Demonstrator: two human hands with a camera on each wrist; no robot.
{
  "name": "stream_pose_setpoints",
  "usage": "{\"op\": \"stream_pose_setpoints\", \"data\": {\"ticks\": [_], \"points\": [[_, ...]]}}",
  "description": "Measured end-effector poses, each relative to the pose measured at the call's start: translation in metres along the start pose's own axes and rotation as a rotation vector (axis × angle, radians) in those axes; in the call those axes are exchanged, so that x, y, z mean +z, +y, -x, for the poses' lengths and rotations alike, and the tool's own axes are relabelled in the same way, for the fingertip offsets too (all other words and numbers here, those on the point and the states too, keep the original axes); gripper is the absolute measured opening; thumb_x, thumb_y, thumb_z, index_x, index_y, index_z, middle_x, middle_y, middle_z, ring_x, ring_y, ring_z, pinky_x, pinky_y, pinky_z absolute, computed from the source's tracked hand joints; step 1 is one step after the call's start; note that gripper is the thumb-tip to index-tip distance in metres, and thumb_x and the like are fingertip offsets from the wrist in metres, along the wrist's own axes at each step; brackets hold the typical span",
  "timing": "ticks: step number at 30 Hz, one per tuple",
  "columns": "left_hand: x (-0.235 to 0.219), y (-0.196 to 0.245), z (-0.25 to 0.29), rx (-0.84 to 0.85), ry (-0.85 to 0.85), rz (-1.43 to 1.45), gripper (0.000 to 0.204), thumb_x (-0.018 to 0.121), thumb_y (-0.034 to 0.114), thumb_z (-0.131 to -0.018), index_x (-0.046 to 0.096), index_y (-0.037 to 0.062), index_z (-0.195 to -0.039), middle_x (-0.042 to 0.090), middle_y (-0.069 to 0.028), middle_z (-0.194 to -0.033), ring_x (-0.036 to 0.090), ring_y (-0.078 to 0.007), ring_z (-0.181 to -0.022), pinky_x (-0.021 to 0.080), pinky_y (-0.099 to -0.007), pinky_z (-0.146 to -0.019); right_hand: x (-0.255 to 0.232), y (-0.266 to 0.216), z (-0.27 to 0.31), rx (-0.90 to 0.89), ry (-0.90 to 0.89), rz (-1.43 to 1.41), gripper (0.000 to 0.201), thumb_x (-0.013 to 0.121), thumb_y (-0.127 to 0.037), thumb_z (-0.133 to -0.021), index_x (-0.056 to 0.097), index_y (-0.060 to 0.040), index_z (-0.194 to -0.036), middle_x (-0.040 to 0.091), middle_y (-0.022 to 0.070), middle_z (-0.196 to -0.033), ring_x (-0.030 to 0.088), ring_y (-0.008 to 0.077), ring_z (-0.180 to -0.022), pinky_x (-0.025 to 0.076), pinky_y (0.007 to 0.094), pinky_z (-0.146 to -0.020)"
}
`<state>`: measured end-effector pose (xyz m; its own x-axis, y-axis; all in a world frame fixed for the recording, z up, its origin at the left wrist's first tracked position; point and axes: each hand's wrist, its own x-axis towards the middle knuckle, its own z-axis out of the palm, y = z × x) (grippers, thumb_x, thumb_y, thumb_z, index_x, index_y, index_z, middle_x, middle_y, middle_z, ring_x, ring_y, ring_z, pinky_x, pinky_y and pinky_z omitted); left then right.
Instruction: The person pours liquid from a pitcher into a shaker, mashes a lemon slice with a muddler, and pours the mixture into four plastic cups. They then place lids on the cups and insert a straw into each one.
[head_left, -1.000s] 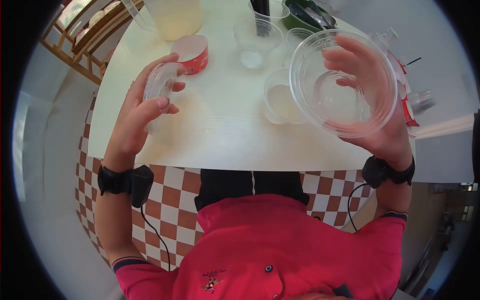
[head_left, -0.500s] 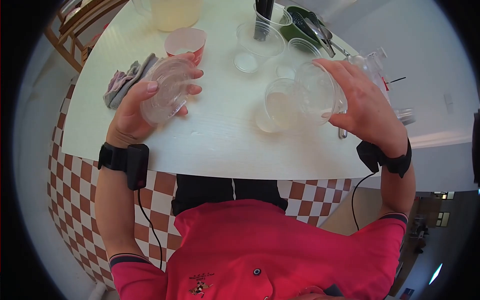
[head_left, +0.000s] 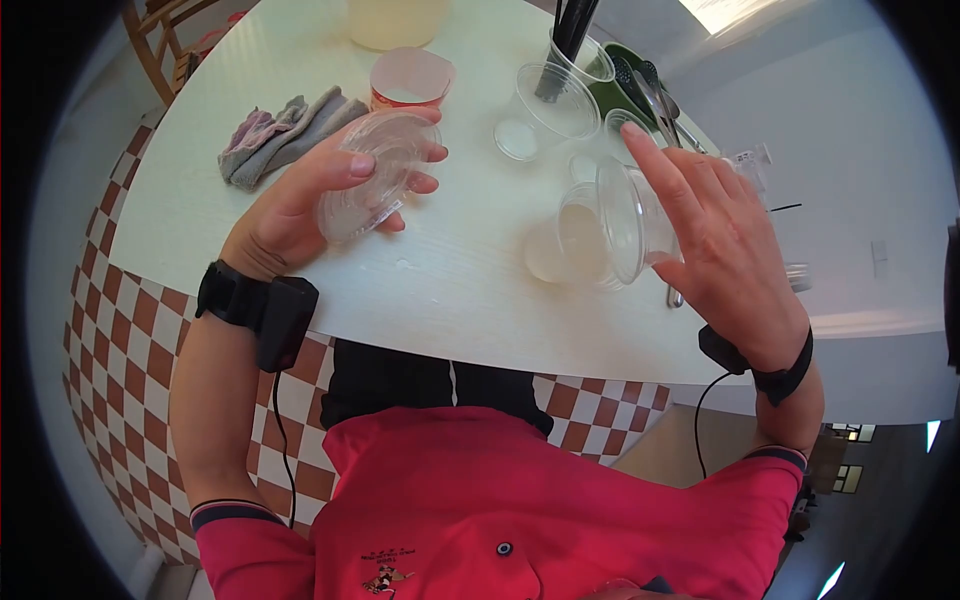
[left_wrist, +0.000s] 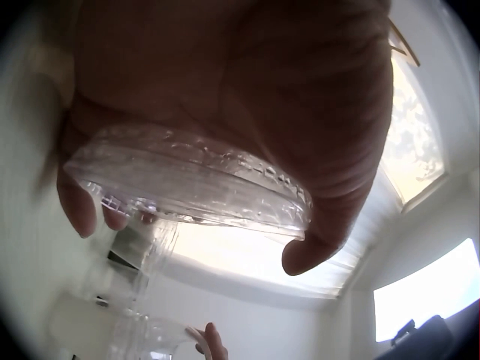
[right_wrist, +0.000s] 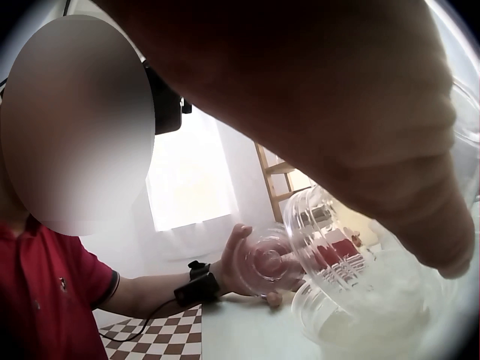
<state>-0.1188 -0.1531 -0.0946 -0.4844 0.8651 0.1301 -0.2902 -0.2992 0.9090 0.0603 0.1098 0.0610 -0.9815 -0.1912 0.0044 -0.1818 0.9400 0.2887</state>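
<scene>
My left hand (head_left: 285,205) holds a round clear plastic lid (head_left: 375,180) by its edges, thumb on one side and fingers spread round the other. In the left wrist view the lid (left_wrist: 202,180) spans thumb to fingertips. My right hand (head_left: 735,245) holds a clear plastic bowl (head_left: 622,225) tipped on its side, the mouth facing left. Thumb and fingers lie along its outside, partly hiding it. Right beside and below it stands a clear cup (head_left: 578,245) with pale cloudy liquid; the bowl overlaps this cup (right_wrist: 330,330) in the right wrist view.
A red and white paper tub (head_left: 412,85) and a folded grey cloth (head_left: 285,140) lie beyond my left hand. Farther back are a container of pale yellow liquid (head_left: 400,22), an empty clear cup (head_left: 555,105), black sticks in a cup (head_left: 570,35) and a green bowl (head_left: 608,103) of utensils.
My right hand has lowered and turned the clear bowl from facing up to sideways beside the cup of liquid. The left hand has turned the lid, showing more of its face. The head view has shifted.
</scene>
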Motion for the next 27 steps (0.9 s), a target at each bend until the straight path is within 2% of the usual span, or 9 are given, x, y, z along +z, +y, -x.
{"op": "stream_pose_setpoints", "data": {"ticks": [1, 4, 10, 13, 19, 25, 26, 27], "points": [[-0.001, 0.0, 0.001, 0.014, 0.007, 0.038, 0.088, 0.059, 0.049, -0.085, 0.033, 0.0002, -0.154, 0.053, -0.0195, -0.144, 0.059, -0.0269, -0.12, 0.054, -0.0342, -0.085, -0.001, 0.0, 0.0, 0.049, -0.01, -0.112, 0.105, 0.083, -0.006, -0.065, 0.033, -0.0162, -0.157, 0.058, 0.0111, -0.134, 0.059, 0.034, -0.115, 0.05, 0.0428, -0.095], [-0.011, 0.001, 0.002, 0.08, 0.024, 0.166, 0.089, 0.058, 0.05, -0.086, 0.032, 0.0013, -0.155, 0.051, -0.0219, -0.145, 0.058, -0.0289, -0.124, 0.055, -0.0368, -0.086, 0.007, 0.005, 0.0, 0.065, 0.115, -0.341, 0.113, 0.087, -0.014, -0.066, 0.025, -0.0185, -0.161, 0.061, 0.0141, -0.131, 0.066, 0.0331, -0.103, 0.055, 0.0411, -0.084], [-0.027, 0.005, 0.001, 0.23, 0.038, 0.359, 0.086, 0.056, 0.051, -0.091, 0.029, 0.0042, -0.157, 0.047, -0.024, -0.148, 0.056, -0.0332, -0.129, 0.057, -0.041, -0.087, 0.007, 0.004, -0.017, 0.195, 0.145, -0.562, 0.106, 0.087, -0.023, -0.073, 0.026, -0.0182, -0.16, 0.066, 0.0165, -0.118, 0.07, 0.0292, -0.096, 0.057, 0.037, -0.079], [-0.034, 0.0, 0.0, 0.24, 0.033, 0.376, 0.083, 0.056, 0.05, -0.092, 0.029, 0.0058, -0.157, 0.046, -0.0238, -0.15, 0.055, -0.0337, -0.128, 0.058, -0.0412, -0.087, 0.011, 0.004, -0.027, 0.204, 0.248, -0.653, 0.101, 0.088, -0.025, -0.074, 0.028, -0.0124, -0.155, 0.068, 0.0177, -0.114, 0.071, 0.0269, -0.093, 0.057, 0.0366, -0.081], [-0.039, -0.001, 0.0, 0.259, 0.049, 0.38, 0.082, 0.055, 0.05, -0.093, 0.029, 0.0067, -0.157, 0.045, -0.0232, -0.151, 0.055, -0.0337, -0.129, 0.058, -0.0416, -0.088, 0.037, 0.001, -0.055, 0.069, 0.403, -0.887, 0.087, 0.092, -0.025, -0.072, 0.035, -0.0045, -0.135, 0.067, 0.0183, -0.114, 0.072, 0.028, -0.098, 0.057, 0.0369, -0.082], [-0.037, 0.003, 0.002, 0.31, 0.099, 0.393, 0.081, 0.053, 0.052, -0.094, 0.03, 0.0072, -0.157, 0.045, -0.0219, -0.151, 0.054, -0.0334, -0.129, 0.057, -0.0412, -0.089, 0.049, -0.03, -0.09, -0.167, 0.442, -0.764, 0.077, 0.094, -0.029, -0.068, 0.042, -0.0043, -0.119, 0.067, 0.0178, -0.112, 0.073, 0.0297, -0.096, 0.058, 0.0377, -0.082], [-0.037, 0.003, 0.002, 0.324, 0.106, 0.385, 0.08, 0.052, 0.053, -0.094, 0.03, 0.0075, -0.157, 0.045, -0.0216, -0.151, 0.054, -0.0331, -0.129, 0.057, -0.0411, -0.089, 0.044, -0.035, -0.09, -0.119, 0.371, -0.683, 0.073, 0.095, -0.028, -0.067, 0.044, -0.0048, -0.114, 0.069, 0.0203, -0.115, 0.072, 0.0286, -0.104, 0.058, 0.0388, -0.084], [-0.038, 0.003, 0.002, 0.337, 0.114, 0.379, 0.08, 0.052, 0.053, -0.094, 0.03, 0.0079, -0.157, 0.045, -0.0213, -0.151, 0.054, -0.0328, -0.13, 0.056, -0.041, -0.089, 0.045, -0.038, -0.093, -0.121, 0.327, -0.624, 0.071, 0.095, -0.031, -0.067, 0.046, -0.0046, -0.111, 0.07, 0.0198, -0.113, 0.072, 0.0287, -0.103, 0.057, 0.0381, -0.084]]}}
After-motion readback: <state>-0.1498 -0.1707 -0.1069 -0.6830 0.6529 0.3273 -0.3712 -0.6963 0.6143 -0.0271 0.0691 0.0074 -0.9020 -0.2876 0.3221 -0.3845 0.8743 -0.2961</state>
